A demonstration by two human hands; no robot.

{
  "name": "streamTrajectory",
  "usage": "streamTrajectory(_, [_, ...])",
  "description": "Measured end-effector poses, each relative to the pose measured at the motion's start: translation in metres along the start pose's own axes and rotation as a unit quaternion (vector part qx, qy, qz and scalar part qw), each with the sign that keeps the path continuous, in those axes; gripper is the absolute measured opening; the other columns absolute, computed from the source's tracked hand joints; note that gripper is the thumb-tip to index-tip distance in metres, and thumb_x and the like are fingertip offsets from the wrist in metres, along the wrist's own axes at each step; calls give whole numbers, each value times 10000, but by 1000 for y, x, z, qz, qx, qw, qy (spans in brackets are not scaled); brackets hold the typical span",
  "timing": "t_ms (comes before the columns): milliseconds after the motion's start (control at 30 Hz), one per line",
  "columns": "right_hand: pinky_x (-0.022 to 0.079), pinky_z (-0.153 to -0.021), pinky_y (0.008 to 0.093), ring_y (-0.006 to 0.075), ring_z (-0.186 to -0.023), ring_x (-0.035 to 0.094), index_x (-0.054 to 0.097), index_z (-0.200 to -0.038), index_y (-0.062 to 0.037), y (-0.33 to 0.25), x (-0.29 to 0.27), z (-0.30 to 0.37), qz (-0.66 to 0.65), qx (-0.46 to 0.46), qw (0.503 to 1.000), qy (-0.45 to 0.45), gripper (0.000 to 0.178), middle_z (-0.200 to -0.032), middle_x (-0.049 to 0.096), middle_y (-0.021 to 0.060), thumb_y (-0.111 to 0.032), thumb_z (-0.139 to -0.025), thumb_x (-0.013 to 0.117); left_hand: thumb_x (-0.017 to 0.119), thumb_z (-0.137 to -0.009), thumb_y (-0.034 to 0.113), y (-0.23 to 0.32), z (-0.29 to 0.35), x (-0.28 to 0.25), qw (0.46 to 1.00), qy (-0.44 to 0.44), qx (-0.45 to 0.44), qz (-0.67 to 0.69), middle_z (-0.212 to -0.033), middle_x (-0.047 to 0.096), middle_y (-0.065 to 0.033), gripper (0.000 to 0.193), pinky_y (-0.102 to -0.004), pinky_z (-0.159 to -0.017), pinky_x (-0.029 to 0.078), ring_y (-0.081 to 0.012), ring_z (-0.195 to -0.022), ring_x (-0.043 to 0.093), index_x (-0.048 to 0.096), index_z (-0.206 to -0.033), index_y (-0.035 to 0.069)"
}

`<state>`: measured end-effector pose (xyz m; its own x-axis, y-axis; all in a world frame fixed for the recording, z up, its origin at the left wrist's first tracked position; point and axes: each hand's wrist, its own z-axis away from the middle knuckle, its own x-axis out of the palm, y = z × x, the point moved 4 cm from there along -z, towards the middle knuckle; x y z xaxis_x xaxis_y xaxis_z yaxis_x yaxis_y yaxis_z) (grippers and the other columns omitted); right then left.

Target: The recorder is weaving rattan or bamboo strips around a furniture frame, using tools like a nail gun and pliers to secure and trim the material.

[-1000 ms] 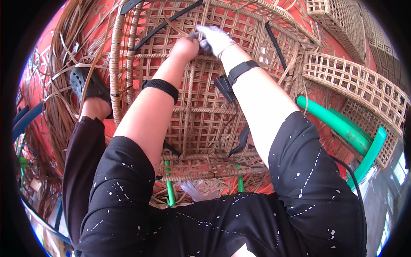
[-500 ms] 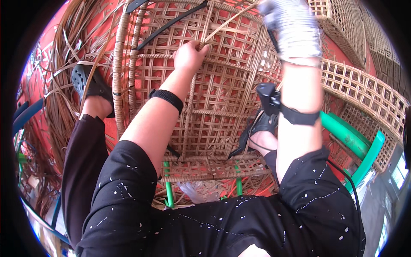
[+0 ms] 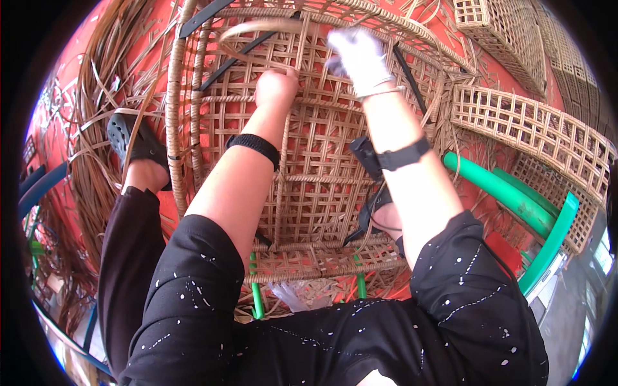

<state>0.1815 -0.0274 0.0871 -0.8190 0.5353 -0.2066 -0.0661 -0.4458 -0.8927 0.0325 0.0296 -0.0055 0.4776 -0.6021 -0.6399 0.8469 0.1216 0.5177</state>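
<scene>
A large woven rattan frame [image 3: 322, 138], with ribs wrapped in cane and an open lattice, lies in front of me. My left hand [image 3: 277, 88], bare, rests over its lattice with the fingers closed, at the lower end of a cane strip [image 3: 233, 54]. That strip bows out in a blurred loop above the hand, its upper part running toward my right hand [image 3: 360, 59]. The right hand wears a white glove and hovers over the lattice, right of the left hand. Its fingers are smeared by motion, so their grip cannot be made out.
Loose cane strips [image 3: 103, 148] heap on the red floor at left, beside my shoe [image 3: 132, 135]. Black bars [image 3: 410, 77] cross the frame's corners. At right stand other woven pieces [image 3: 534, 119] and a green tubular stand [image 3: 502, 190].
My right hand has swung left and slightly down from the upper right. The cane strip, earlier stretched straight up to the right, now curves in a loop. My left hand has shifted slightly left and down.
</scene>
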Motion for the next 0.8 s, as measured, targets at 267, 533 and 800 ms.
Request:
streamTrajectory(267, [455, -427, 276, 155, -464, 550, 565, -955, -61, 81, 72, -18, -246, 231, 915, -220, 282, -755, 646, 62, -314, -917, 447, 542, -793, 355, -17, -20, -5, 998, 9, 67, -15, -891, 626, -230, 368, -392, -820, 473, -342, -888, 611, 669, -877, 21])
streamTrajectory(533, [447, -759, 350, 229, -847, 565, 504, -1035, 16, 85, 56, -44, 153, 72, 974, -150, 509, -947, 598, 154, -435, -819, 597, 542, -829, 364, 1, -1, -4, 991, 3, 131, 22, -800, 629, -200, 346, -380, -724, 469, -329, -787, 619, 669, -835, 43])
streamTrajectory(800, [456, -828, 425, 346, -911, 604, 511, -1097, -53, 41, 42, -23, 458, -29, 884, -85, 547, -1013, 615, 178, -526, -823, 498, 529, -852, 325, -9, 5, 1, 990, -21, 131, 56, -775, 658, -150, 316, -367, -703, 492, -274, -739, 643, 663, -953, 57])
